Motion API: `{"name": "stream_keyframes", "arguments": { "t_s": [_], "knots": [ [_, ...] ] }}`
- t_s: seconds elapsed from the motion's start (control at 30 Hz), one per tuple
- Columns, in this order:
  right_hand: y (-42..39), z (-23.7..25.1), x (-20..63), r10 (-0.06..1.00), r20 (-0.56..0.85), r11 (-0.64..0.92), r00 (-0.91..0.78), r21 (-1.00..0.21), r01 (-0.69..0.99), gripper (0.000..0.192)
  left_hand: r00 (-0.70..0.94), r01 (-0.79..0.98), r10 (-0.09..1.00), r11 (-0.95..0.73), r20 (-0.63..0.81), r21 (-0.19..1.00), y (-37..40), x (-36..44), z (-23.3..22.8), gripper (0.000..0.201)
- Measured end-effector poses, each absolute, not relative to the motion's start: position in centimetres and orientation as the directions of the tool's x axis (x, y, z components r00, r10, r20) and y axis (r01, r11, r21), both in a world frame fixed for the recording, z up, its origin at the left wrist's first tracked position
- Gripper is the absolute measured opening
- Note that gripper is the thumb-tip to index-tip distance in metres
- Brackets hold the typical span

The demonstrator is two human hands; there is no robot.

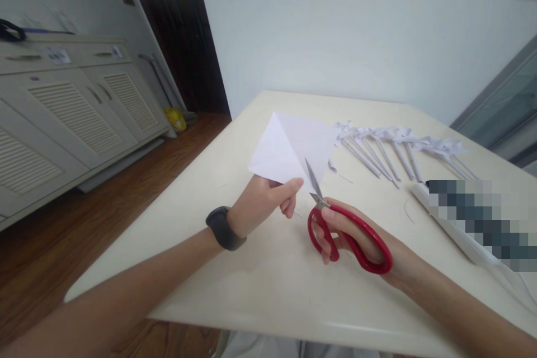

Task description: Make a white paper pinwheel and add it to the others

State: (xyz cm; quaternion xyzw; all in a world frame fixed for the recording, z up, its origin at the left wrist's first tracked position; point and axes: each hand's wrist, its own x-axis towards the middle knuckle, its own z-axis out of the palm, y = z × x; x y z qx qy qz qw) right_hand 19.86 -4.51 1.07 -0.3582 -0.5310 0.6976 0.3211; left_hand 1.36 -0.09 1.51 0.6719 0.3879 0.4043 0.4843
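Note:
A square sheet of white paper with a diagonal crease is held up over the table. My left hand, with a black band on its wrist, pinches the paper near its lower corner. My right hand grips a pair of scissors with red handles. Their blades are spread, with the longer one beside the paper's lower right part and close to my left fingertips. Whether the blades touch the paper, I cannot tell. My right fingers pass through the handle loops.
Several white paper pinwheels on rolled paper sticks lie at the table's right rear. A white power strip or similar long device, partly blurred out, lies on the right with a cable. Paper scraps dot the white table.

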Motion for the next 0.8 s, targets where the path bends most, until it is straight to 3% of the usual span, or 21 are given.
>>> {"name": "stream_keyframes", "arguments": {
  "t_s": [0.27, 0.47, 0.8],
  "knots": [
    [-4.4, 0.8, 19.7, 0.803, -0.145, -0.249, -0.578, -0.963, -0.105, 0.03, 0.368, 0.11, 0.914, -0.226, 0.171, 0.968, -0.1, 1.3, 1.4, 0.041],
    [-4.7, -0.3, 20.0, 0.851, -0.159, -0.247, -0.501, -0.962, -0.114, 0.032, 0.386, 0.114, 0.911, -0.203, 0.145, 0.973, -0.2, 1.4, 1.4, 0.043],
    [-4.7, 1.3, 19.4, 0.821, -0.164, -0.248, -0.547, -0.965, -0.082, 0.028, 0.365, 0.099, 0.917, -0.213, 0.164, 0.972, -0.4, 1.5, 1.5, 0.041]
  ]
}}
